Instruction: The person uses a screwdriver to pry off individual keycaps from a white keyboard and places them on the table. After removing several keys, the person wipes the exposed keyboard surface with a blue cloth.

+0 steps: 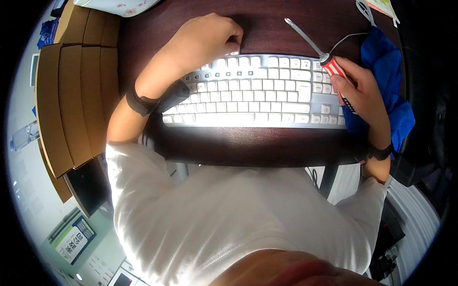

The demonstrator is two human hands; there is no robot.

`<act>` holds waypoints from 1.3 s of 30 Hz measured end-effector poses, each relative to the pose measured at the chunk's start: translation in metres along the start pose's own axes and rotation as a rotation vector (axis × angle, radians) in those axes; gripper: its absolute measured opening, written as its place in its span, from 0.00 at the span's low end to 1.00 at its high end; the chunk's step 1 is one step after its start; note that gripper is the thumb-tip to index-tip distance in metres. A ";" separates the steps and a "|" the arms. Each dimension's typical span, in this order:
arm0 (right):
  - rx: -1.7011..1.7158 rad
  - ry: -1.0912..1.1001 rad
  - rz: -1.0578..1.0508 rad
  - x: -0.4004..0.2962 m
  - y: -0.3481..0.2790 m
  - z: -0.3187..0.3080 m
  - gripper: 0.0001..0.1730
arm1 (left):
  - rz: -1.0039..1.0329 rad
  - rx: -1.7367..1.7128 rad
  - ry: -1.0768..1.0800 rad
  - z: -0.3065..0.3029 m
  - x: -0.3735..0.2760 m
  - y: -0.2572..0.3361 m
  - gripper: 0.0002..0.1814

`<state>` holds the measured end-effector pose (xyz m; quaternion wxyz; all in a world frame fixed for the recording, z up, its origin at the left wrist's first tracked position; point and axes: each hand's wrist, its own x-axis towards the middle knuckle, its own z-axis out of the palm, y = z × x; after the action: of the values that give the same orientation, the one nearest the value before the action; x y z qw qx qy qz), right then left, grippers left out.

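A white keyboard lies on the dark wooden desk before me. In its number row several keycaps are off, baring a line of key switches. My left hand reaches over the keyboard's back edge with its fingers curled down. At those fingertips a white keycap shows; whether they grip it is hidden. Over the keyboard's right end, my right hand grips a screwdriver by its red, white and black handle. Its metal shaft points away and to the left, clear of the keys.
A blue cloth lies by my right hand, with a pale cable behind it. Brown cardboard stands along the desk's left side. At the back left sits a white container with a flower print.
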<state>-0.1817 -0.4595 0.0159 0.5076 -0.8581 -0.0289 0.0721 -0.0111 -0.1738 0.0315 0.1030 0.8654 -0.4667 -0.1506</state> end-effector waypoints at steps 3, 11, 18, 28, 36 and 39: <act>-0.001 0.007 0.016 -0.001 -0.001 0.001 0.21 | 0.004 0.021 0.022 -0.001 -0.003 0.000 0.07; -0.170 0.003 -0.073 -0.006 -0.014 0.000 0.21 | -0.016 -0.092 0.046 -0.013 -0.019 0.029 0.09; -0.471 -0.218 -0.108 -0.020 -0.063 0.004 0.15 | 0.013 -0.211 0.094 0.015 -0.035 0.054 0.15; -0.863 -0.351 0.114 -0.006 -0.112 0.006 0.18 | 0.086 -0.253 0.113 0.026 -0.030 0.051 0.15; -1.116 -0.139 -0.399 0.002 -0.089 0.006 0.16 | 0.043 -0.280 0.034 0.018 -0.028 0.056 0.13; -1.194 -0.301 -0.252 0.029 -0.122 0.005 0.16 | 0.015 -0.289 0.048 0.020 -0.032 0.055 0.14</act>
<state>-0.1509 -0.3930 0.1180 -0.0639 -0.9640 -0.2364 0.1032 -0.0774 -0.1780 0.0361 0.2387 0.8414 -0.4440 -0.1949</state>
